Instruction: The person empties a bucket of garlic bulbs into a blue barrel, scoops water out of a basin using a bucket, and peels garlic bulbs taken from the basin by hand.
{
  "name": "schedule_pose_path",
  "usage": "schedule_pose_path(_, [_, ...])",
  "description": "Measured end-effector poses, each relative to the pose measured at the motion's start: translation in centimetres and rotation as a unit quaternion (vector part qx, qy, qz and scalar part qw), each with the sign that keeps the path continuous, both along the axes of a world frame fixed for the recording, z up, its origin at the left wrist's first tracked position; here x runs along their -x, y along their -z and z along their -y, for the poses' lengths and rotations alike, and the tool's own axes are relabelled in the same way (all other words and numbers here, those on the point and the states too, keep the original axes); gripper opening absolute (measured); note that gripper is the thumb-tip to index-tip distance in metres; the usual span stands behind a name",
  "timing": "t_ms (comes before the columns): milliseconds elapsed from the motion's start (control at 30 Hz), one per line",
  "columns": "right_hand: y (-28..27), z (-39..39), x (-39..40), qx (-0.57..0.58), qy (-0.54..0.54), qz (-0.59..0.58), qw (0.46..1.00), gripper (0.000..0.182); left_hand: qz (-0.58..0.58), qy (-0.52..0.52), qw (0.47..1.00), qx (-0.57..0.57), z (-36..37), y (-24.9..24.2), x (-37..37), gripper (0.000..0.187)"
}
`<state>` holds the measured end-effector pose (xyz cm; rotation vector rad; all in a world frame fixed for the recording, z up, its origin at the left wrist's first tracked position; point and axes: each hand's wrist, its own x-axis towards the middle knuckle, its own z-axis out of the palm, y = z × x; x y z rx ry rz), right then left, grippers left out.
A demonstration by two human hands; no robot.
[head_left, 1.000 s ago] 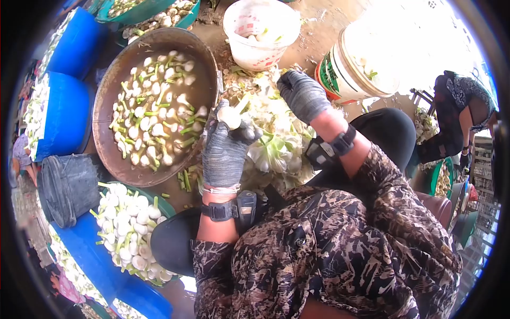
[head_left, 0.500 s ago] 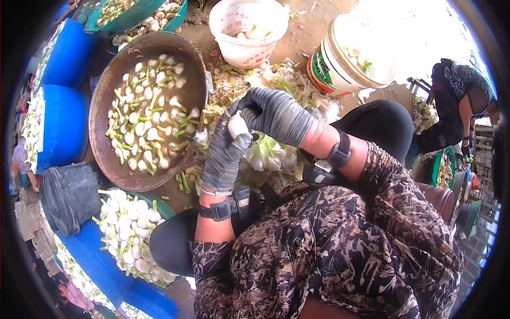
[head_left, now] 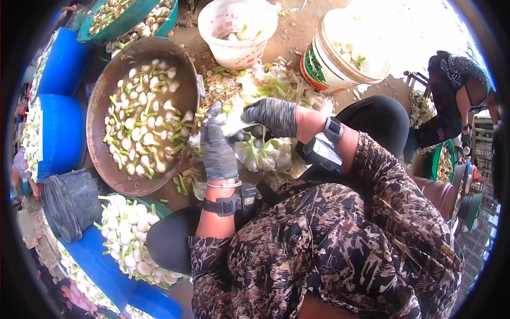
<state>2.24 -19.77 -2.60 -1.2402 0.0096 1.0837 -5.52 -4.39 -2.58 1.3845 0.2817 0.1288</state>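
My left hand [head_left: 218, 149], in a grey striped glove, is closed around a whitish garlic bulb [head_left: 232, 124], which is blurred and partly hidden. My right hand [head_left: 272, 116], gloved alike, pinches pale outer skin at the bulb's right side. Loose garlic skins and leaves [head_left: 260, 154] lie in a heap under and beyond both hands. Left of my hands stands a brown round basin [head_left: 95, 133] of murky water, where many garlic bulbs with short green stems float.
A white bucket [head_left: 236, 56] and a larger labelled bucket [head_left: 313, 64], each with some bulbs, stand ahead. At my left are a heap of peeled bulbs [head_left: 130, 234], a black bucket [head_left: 69, 202] and blue tubs [head_left: 61, 133]. Another person [head_left: 451, 106] bends at the right.
My hands have drawn slightly apart, the right one moving right and down. The bulb, clearly seen between them before, is now blurred with pale skin stretched beside it. The view has shifted slightly.
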Motion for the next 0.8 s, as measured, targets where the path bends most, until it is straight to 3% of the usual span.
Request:
schedule_pose_path(33, [0.3,0.1,0.3,0.006,-0.002,-0.055,0.998,0.020,-0.046,-0.032,0.985,0.165,-0.1,0.5,-0.4,0.031])
schedule_pose_path(67, [1.3,-0.1,0.5,0.028,-0.056,0.087,0.994,0.022,-0.091,-0.063,0.940,0.324,-0.2,0.9,-0.7,0.025])
schedule_pose_path(133, [-1.1,-0.7,1.7,0.132,-0.099,0.248,0.955,0.027,-0.132,-0.114,0.931,0.320,0.1,0.4,-1.4,0.020])
schedule_pose_path(167, [-1.2,-0.9,2.2,0.175,-0.122,0.257,0.942,0.027,-0.157,-0.147,0.908,0.359,0.0,0.7,-1.8,0.019])
schedule_pose_path(200, [-1.0,-0.9,2.3,0.204,-0.164,0.428,0.865,0.028,-0.180,-0.178,0.882,0.396,-0.1,0.5,-2.2,0.019])
schedule_pose_path(267, [-1.0,0.0,2.0,0.340,-0.275,0.407,0.802,0.036,-0.158,-0.167,0.924,0.305,-0.6,-0.5,-1.8,0.024])
schedule_pose_path(333, [-1.4,0.8,2.2,0.295,-0.133,0.486,0.812,0.053,-0.118,-0.123,0.966,0.193,-0.4,1.3,-1.9,0.028])
schedule_pose_path(400, [-0.9,0.1,2.2,0.129,0.056,0.515,0.845,0.052,-0.177,0.064,0.978,0.089,-0.9,5.1,-3.0,0.030])
schedule_pose_path(433, [-0.9,-0.1,1.8,0.116,0.070,0.518,0.845,0.045,-0.096,0.036,0.972,0.210,1.9,2.2,-2.1,0.030])
schedule_pose_path(467, [-0.9,-0.7,1.5,0.091,0.081,0.519,0.846,0.040,0.032,-0.009,0.994,0.103,2.8,5.2,-2.0,0.033])
schedule_pose_path(533, [-0.6,-1.4,1.5,0.028,0.151,0.291,0.944,0.028,-0.035,0.001,0.991,0.127,2.5,1.7,-1.6,0.037])
schedule_pose_path(567, [0.1,-1.5,0.4,0.031,0.193,0.329,0.924,0.026,-0.099,0.024,0.982,0.162,2.2,0.5,-1.5,0.043])
schedule_pose_path(600, [-0.3,-0.9,-1.4,0.063,0.186,0.424,0.884,0.025,-0.080,-0.040,0.974,0.210,2.0,2.3,-1.3,0.043])
schedule_pose_path(633, [-1.4,0.5,-3.8,0.245,0.120,0.548,0.791,0.024,-0.078,-0.049,0.974,0.207,1.5,2.3,-1.2,0.041])
schedule_pose_path(667, [-0.3,2.6,-7.2,0.426,0.085,0.610,0.662,0.027,-0.080,-0.061,0.974,0.201,0.9,2.3,-1.2,0.040])
schedule_pose_path(700, [-1.7,4.2,-10.2,0.290,0.256,0.579,0.718,0.030,-0.078,-0.064,0.972,0.210,0.3,2.5,-0.9,0.040])
schedule_pose_path(767, [0.6,15.9,-19.7,0.364,0.307,0.578,0.663,0.032,-0.075,-0.058,0.971,0.218,-1.0,2.4,-0.4,0.038])
schedule_pose_path(800, [-6.9,11.3,-16.3,0.674,0.286,0.462,0.501,0.040,-0.065,-0.075,0.966,0.240,-1.5,2.2,0.0,0.036])
